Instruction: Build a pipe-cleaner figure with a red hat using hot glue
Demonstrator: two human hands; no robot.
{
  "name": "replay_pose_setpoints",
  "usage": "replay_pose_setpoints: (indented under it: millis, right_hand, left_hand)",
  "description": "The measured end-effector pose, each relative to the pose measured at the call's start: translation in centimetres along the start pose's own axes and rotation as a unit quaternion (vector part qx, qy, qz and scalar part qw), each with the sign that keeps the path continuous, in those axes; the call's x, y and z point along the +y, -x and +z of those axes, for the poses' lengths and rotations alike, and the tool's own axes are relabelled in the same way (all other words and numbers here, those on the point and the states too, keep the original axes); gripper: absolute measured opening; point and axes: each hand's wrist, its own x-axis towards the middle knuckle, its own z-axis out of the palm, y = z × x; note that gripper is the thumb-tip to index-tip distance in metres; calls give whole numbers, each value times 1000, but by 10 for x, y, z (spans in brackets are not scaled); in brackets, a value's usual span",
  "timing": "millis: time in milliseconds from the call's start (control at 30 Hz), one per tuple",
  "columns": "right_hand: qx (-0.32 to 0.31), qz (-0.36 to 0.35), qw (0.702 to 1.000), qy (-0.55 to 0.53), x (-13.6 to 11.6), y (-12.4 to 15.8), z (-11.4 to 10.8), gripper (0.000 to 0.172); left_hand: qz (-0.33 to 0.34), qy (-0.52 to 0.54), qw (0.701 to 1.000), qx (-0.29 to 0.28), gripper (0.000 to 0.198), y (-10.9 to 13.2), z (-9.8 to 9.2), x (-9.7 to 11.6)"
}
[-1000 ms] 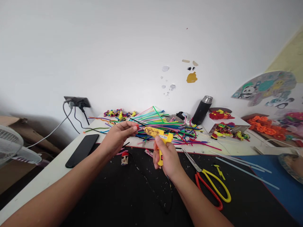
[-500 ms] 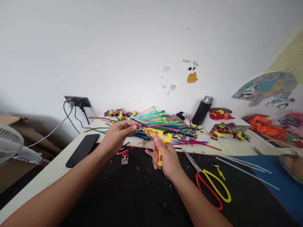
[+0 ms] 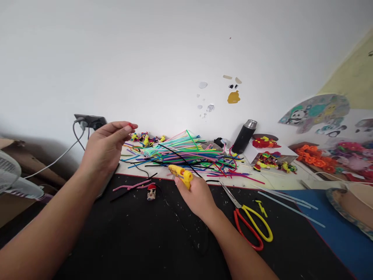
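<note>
My left hand (image 3: pixel 106 146) is raised at the left, above the desk's edge, with thumb and fingers pinched on a tiny red piece (image 3: pixel 131 125). My right hand (image 3: pixel 196 194) is low over the black mat (image 3: pixel 140 241) and grips a yellow glue gun (image 3: pixel 181 174), its nozzle pointing left near the mat's far edge. A heap of coloured pipe cleaners (image 3: pixel 186 151) lies just behind the gun. A small figure with a red cap (image 3: pixel 151 191) rests on the mat between my hands, beside a pink pipe cleaner (image 3: pixel 131 185).
Scissors with red and yellow handles (image 3: pixel 249 221) lie right of my right hand. A black flask (image 3: pixel 244 136) stands at the wall. Finished pipe-cleaner figures (image 3: pixel 269 157) sit at the right. A wall socket with cables (image 3: pixel 89 120) and a fan (image 3: pixel 11 179) are at the left.
My left hand has swung up and to the left with the red piece, away from the glue gun. My right hand has lowered the gun to the mat.
</note>
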Motion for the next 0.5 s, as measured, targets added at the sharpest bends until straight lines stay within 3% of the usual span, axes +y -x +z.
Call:
replay_pose_setpoints:
  millis: [100,167,333,500]
  right_hand:
    - [3,-47,978,204,-4,3,2,37]
    - [-20,-40,961,274,-7,6,4,37]
    - [-62,-41,937,342,-11,23,0,39]
    - [-116,-32,925,360,-12,49,-15,34]
  left_hand:
    - [-25,-20,998,-47,21,4,-5,0]
    - [-43,-44,994,-89,22,13,-5,-6]
    - [-90,-148,966,-192,25,38,-6,-20]
    - [-87,-206,938,-265,25,53,-6,-23]
